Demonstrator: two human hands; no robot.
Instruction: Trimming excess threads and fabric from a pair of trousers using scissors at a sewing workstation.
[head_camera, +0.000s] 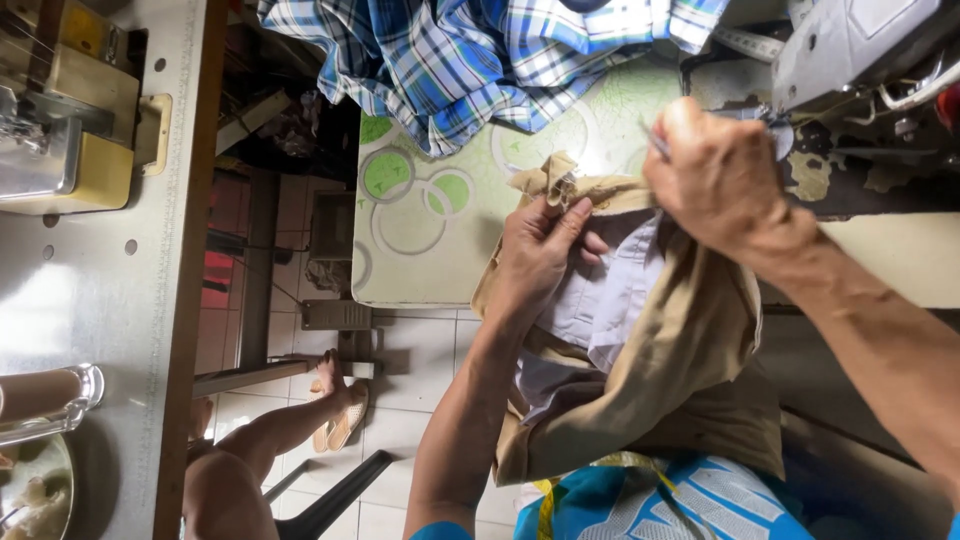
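Both hands working one tan garment (690, 330) at the near edge of the green-patterned tabletop (420, 240). Left hand (540, 250) pinching a bunched fold of the tan cloth between thumb and fingers, closed on it, likely bracing the seam so it stays taut. Right hand (715, 175) curled shut around a thin metal tool (655, 140), tip aimed at that fold, knuckles up, wrist bent toward the sewing machine (860, 60). Left forearm rising from the lap, right forearm crossing in from the right edge. Garment draping off the tabletop edge into the lap, white lining (600, 300) showing. Plaid shirt (480, 60) lying heaped at the far edge.
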